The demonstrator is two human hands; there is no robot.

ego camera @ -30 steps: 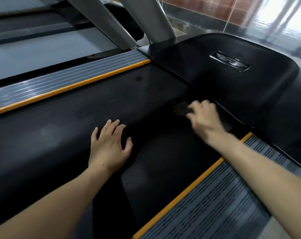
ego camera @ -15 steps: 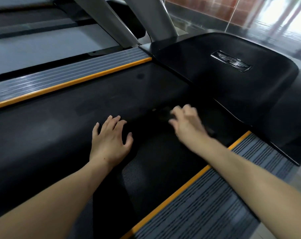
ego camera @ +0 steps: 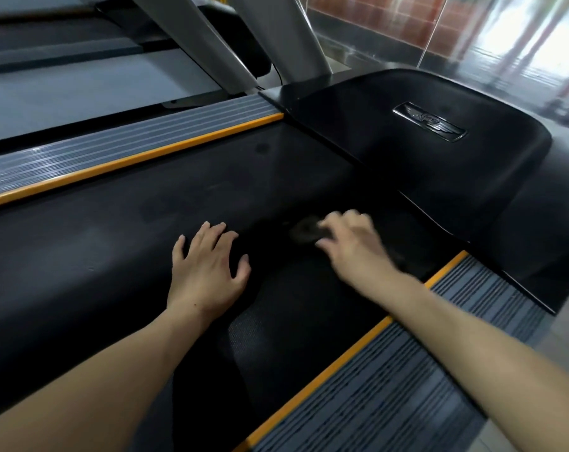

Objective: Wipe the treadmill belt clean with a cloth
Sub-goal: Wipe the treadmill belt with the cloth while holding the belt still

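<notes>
1. Mid-wipe: the right hand (ego camera: 351,246), blurred, pressed a dark cloth (ego camera: 306,231) onto the belt (ego camera: 113,256), fingers curled over it, at 12 o'clock.
2. The left hand (ego camera: 208,272) lay flat, fingers spread, holding nothing.
3. Next stroke needs steady downward pressure.
4. Since a second ago, the cloth slid toward 9 o'clock.

The black treadmill belt (ego camera: 113,256) carries a flat left hand (ego camera: 208,272); at its 2 o'clock, a dark cloth (ego camera: 306,231) under the right hand (ego camera: 354,246).

belt (ego camera: 120,256) open to left, motor cover (ego camera: 423,164) blocks fwd, rails (ego camera: 129,151) either side
</notes>
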